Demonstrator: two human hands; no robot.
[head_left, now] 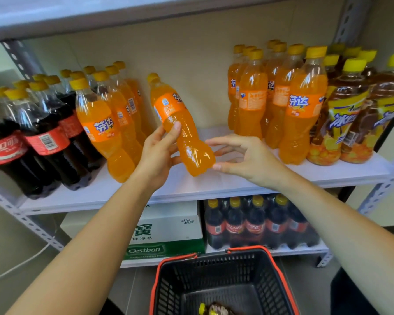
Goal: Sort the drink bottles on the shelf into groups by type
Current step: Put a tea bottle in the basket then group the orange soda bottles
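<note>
Left hand (156, 153) fingers grip a tilted orange soda bottle (180, 126) above the shelf (191, 185); right hand (243, 156) fingers, spread apart, touch its base.

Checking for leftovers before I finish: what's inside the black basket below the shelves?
One bottle with a yellow cap lies on the floor of the basket. The frame's lower edge cuts it off, so its label and anything nearer cannot be seen.

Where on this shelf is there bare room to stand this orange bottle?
The middle stretch of shelf between the left orange bottles and the right orange bottles is bare. The cola bottles and tea bottles at either end are packed tight.
</note>
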